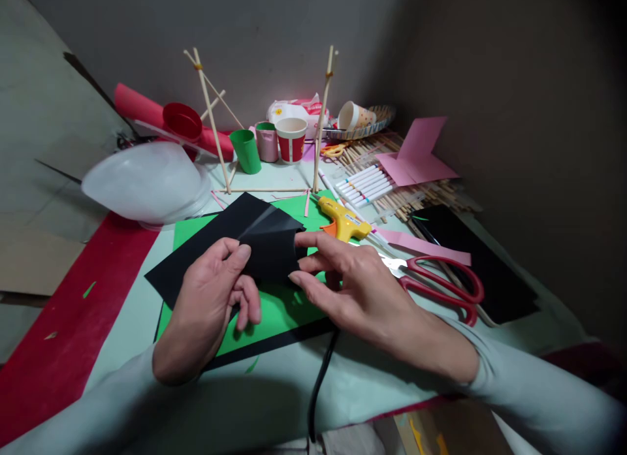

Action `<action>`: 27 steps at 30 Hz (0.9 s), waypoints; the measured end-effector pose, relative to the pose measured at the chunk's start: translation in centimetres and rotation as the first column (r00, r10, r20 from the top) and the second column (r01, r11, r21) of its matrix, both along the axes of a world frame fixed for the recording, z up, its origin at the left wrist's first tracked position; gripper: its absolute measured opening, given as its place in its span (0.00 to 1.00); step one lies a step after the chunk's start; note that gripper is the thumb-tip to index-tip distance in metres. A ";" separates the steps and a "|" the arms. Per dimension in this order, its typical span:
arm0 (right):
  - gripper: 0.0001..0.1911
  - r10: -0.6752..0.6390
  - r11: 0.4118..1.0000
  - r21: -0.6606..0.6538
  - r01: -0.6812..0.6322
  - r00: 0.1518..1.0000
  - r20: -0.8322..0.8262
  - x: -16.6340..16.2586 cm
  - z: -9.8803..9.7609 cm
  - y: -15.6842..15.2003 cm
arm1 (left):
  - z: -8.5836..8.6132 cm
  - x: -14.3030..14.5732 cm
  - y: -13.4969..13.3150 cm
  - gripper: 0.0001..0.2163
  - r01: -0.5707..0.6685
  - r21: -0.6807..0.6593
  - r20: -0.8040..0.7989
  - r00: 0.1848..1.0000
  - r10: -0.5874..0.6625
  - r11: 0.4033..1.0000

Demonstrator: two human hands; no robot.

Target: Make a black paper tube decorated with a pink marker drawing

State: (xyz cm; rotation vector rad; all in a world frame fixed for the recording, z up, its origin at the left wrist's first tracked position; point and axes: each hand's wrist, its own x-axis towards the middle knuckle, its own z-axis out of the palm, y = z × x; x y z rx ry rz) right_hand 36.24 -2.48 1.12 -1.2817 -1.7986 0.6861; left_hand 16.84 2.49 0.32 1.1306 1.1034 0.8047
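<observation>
A rolled piece of black paper (272, 249) is held between my two hands, its open end toward the right. My left hand (210, 298) pinches its left edge between thumb and forefinger, the other fingers curled below. At the open end, my right hand (362, 279) grips the rim, with the forefinger reaching into the roll and the thumb underneath. Beneath lie a flat black sheet (189, 262) and a green sheet (274, 318). A yellow hot glue gun (345, 219) rests just beyond my right hand, and red-handled scissors (441, 282) lie beside that wrist.
Behind stands a frame of wooden sticks (210, 115) around a green paper cup (246, 151) and a red-and-white cup (291, 141). White markers (365, 186), loose sticks and folded pink paper (414, 158) lie at the right. A black cable (321, 383) crosses the front.
</observation>
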 end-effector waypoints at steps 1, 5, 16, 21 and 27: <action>0.16 -0.001 1.000 0.021 0.001 1.000 0.014 0.1 0.0 0.0 | 0.1 -0.1 0.1 0.16 -0.007 0.002 -0.012 1.000 0.007 1.000; 0.09 -0.001 0.999 0.053 -0.002 0.998 0.062 0.4 0.3 0.1 | 0.5 -0.5 0.4 0.17 -0.008 0.012 -0.030 1.000 0.008 1.000; 0.07 -0.068 0.959 0.275 0.064 0.998 0.007 0.6 0.8 0.6 | 0.6 0.1 0.2 0.28 -0.086 -0.159 0.131 0.986 0.107 0.984; 0.10 -0.051 0.890 0.456 0.015 0.996 0.067 0.3 0.8 0.3 | 1.2 0.5 0.2 0.31 -0.127 -0.242 0.206 0.962 0.179 0.962; 0.04 0.036 0.865 0.500 -0.048 0.999 0.035 0.7 1.1 0.8 | 0.6 0.0 0.5 0.23 0.027 -0.207 0.192 0.981 0.014 0.978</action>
